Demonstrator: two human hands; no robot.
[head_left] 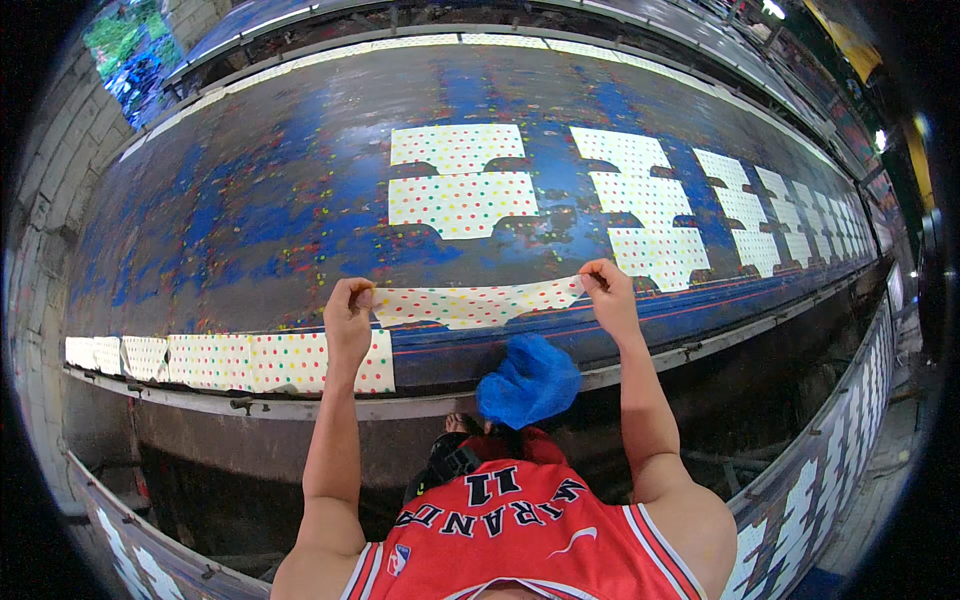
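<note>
A: What did each hand have?
B: Left hand (347, 310) pinched one end of the dotted cloth (465, 303), right hand (612, 300) the other. Cloth spanned between them, over the table (640, 100). Couldn't tell if its lower edge touched down.
A: Risks?
B: Only the ends were gripped — one finger slip could've dropped a corner and folded it. Uneven pull could've skewed it. Blotchy paint (285, 200) lay beyond the left hand; if wet, possible stain. Blue bundle (530, 380), between the hands and nearer the body, might've snagged the hem.
A: Writing?
B: On the red jersey (500, 535), below both hands — dark lettering, a number, small emblem, white curved mark. Saw none on the cloth.
</note>
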